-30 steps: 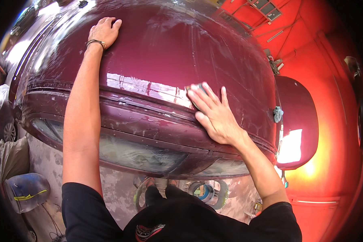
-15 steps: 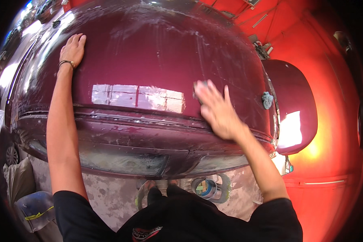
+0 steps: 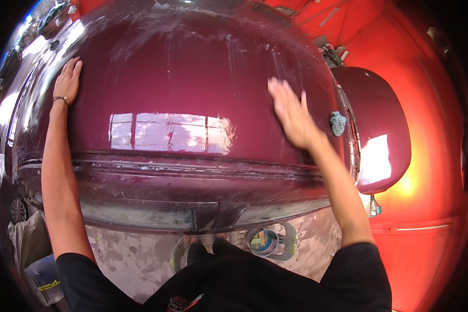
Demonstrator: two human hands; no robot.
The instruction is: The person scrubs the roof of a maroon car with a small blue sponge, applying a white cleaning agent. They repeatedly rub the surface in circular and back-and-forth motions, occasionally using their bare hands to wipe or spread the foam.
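Observation:
A glossy dark maroon car roof [image 3: 166,93] with whitish smears spreads out before me. My left hand [image 3: 67,80], with a dark band at the wrist, lies flat on the roof's left part, fingers stretched out. Over the right part, my right hand [image 3: 292,112] is palm down and slightly blurred. Its fingers are extended and the little finger stands apart; whatever may lie under the palm is hidden. Right of this hand, a crumpled blue-grey cloth [image 3: 338,124] rests near the roof's right edge.
Below the roof are dusty side windows [image 3: 140,216]. A bucket [image 3: 265,242] with yellow and blue things inside stands by my feet. Another maroon panel [image 3: 374,119] sits at right, before a red wall [image 3: 426,249]. A covered bundle [image 3: 28,239] and a clear container [image 3: 44,278] are at lower left.
My right hand has moved right and farther up the roof. My left hand has shifted left and slightly nearer, still flat. The view has shifted a little.

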